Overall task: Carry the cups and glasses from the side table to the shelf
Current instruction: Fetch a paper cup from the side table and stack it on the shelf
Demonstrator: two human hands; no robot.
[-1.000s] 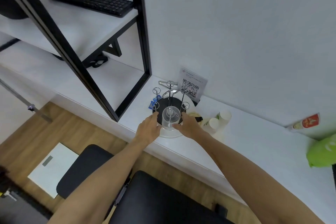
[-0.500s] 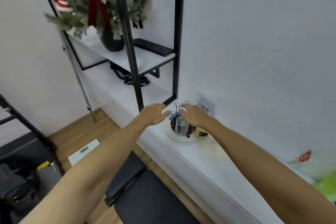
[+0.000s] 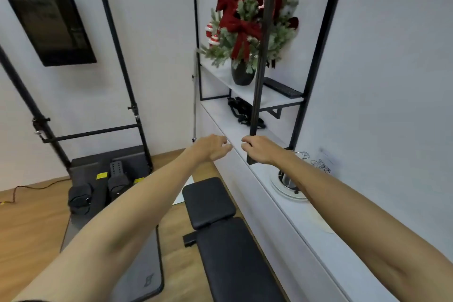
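A clear glass (image 3: 285, 178) stands upside down on a round white rack tray (image 3: 282, 187) with thin wire prongs, on the long white shelf (image 3: 247, 140) at the right; my right forearm covers part of it. My left hand (image 3: 213, 147) and my right hand (image 3: 257, 148) hover side by side above the shelf's front edge, left of the rack. Both hold nothing, with loosely curled fingers set apart.
A black metal frame post (image 3: 257, 95) stands just behind my right hand. On the upper shelf are a Christmas plant in a black vase (image 3: 242, 73) and a keyboard (image 3: 283, 88). A black padded bench (image 3: 220, 223) and gym gear (image 3: 103, 179) lie on the wooden floor below.
Both hands let go of the rack with the glass and moved left, away from it. The view swung up and left, bringing the plant, the frame and the floor gear into sight.
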